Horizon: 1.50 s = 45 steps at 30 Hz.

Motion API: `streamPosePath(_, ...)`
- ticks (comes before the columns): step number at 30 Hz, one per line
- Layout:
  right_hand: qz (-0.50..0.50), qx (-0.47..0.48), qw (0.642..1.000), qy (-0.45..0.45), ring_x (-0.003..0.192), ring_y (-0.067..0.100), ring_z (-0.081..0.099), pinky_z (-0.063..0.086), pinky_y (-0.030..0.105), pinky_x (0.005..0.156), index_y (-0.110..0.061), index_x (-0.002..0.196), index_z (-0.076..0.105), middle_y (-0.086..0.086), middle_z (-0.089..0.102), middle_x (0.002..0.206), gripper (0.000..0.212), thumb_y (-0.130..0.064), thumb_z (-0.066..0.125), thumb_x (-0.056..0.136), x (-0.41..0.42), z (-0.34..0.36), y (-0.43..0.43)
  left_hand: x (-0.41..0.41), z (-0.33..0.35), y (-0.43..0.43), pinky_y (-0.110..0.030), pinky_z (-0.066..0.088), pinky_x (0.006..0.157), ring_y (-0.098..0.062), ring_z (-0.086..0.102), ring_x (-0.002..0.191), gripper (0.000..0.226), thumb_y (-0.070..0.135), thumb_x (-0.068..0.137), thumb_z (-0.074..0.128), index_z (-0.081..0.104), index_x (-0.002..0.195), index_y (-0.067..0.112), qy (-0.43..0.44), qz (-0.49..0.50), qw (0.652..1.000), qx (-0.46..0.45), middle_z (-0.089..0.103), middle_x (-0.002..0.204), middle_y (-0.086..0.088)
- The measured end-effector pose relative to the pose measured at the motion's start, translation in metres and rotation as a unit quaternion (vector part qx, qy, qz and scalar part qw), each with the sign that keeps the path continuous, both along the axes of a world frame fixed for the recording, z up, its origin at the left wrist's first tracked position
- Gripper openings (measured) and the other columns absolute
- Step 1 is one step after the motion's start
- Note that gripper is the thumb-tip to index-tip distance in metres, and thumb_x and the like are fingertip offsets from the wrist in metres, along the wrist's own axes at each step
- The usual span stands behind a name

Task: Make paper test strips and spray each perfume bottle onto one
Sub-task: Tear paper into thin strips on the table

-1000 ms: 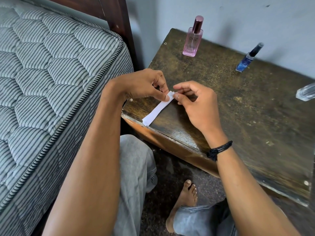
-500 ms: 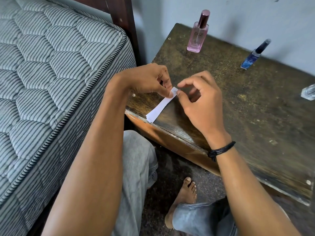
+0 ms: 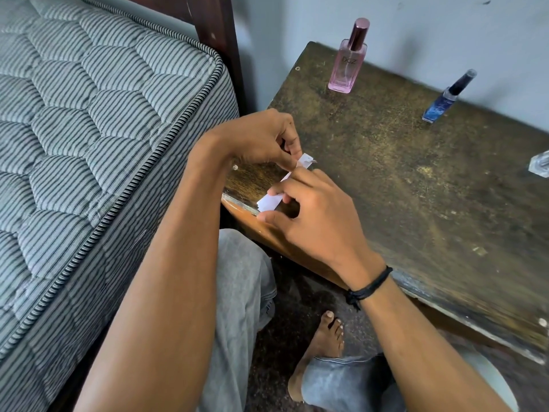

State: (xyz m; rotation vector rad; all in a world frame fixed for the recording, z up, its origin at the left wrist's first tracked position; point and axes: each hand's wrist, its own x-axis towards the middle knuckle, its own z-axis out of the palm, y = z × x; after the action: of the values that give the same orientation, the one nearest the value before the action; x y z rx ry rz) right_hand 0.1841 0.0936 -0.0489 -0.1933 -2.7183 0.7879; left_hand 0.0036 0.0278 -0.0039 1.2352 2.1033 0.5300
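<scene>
The grip of the left hand (image 3: 264, 138) is closed, thumb and forefinger pinched together on the far end of a narrow white paper strip (image 3: 269, 202), whose torn tip sticks up just past the fingertips. The right hand (image 3: 315, 215) has its fingers curled round the middle of the same strip, the forefinger lying across it and the thumb held just below the strip's near end. That end reaches the near left edge of the worn dark wooden table (image 3: 416, 203), close to its left corner. The left wrist is bent down over the table's left edge; the right forearm crosses the near edge, with a black cord wristband (image 3: 368, 288) on it. By the far edge stands a flat pink glass perfume bottle (image 3: 346, 66) with a rose metal cap, lettered "DGZ". Well to its right stands a slim blue bottle with a dark cap (image 3: 442, 104), its writing too small to read. A clear glass bottle (image 3: 539, 166) lies at the right edge, cut off. A grey striped quilted mattress (image 3: 89, 129) lies just beside the table's left edge.
</scene>
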Motion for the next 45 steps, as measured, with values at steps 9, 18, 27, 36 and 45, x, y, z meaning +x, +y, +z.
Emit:
streamPosePath(9,-0.005,-0.067,0.998,-0.017,0.089,0.005,0.049,0.052,0.032,0.067,-0.025,0.100,0.079,-0.012,0.062,0.088,0.034,-0.055,0.078,0.083,-0.001,0.001,0.003,0.002,0.003,0.000,-0.009,0.039,0.065,-0.006,0.052,0.078,0.012,0.014,0.079,0.083,0.079,0.091,0.013,0.001,0.000,1.000,-0.002,0.058,0.094,0.009)
streamPosePath(18,-0.008,-0.105,0.994,-0.009,0.082,0.003,0.049,0.051,0.033,0.067,-0.019,0.090,0.080,-0.017,0.058,0.087,0.013,-0.030,0.074,0.092,-0.001,0.003,0.003,0.004,0.003,0.001,-0.011,0.039,0.067,-0.005,0.051,0.077,0.015,0.016,0.079,0.083,0.079,0.092,0.012,0.009,0.002,1.000,-0.007,0.056,0.093,0.009)
streamPosePath(27,-0.035,-0.169,0.985,-0.006,0.074,0.010,0.061,0.051,0.034,0.070,-0.018,0.086,0.078,-0.009,0.067,0.088,0.009,-0.027,0.079,0.088,-0.002,0.005,0.007,0.003,0.003,0.001,-0.015,0.041,0.070,-0.009,0.053,0.082,0.017,0.021,0.080,0.083,0.079,0.094,0.014,0.009,0.000,1.000,-0.008,0.056,0.097,0.006)
streamPosePath(36,-0.076,-0.336,0.939,-0.007,0.063,0.000,0.057,0.041,0.014,0.064,-0.021,0.079,0.079,-0.012,0.070,0.073,0.009,-0.026,0.087,0.080,-0.003,0.012,0.015,0.002,0.002,0.001,-0.005,0.037,0.063,-0.003,0.050,0.079,0.016,0.020,0.079,0.083,0.079,0.094,0.015,0.010,-0.005,1.000,-0.006,0.055,0.099,0.005)
streamPosePath(45,-0.089,-0.392,0.916,0.000,0.064,0.010,0.062,0.048,0.026,0.061,-0.021,0.082,0.081,-0.008,0.073,0.072,0.004,-0.019,0.083,0.085,-0.002,0.013,0.025,0.001,0.002,0.000,-0.006,0.039,0.068,-0.003,0.050,0.081,0.019,0.021,0.080,0.082,0.079,0.098,0.016,0.005,-0.008,1.000,-0.006,0.053,0.095,0.010)
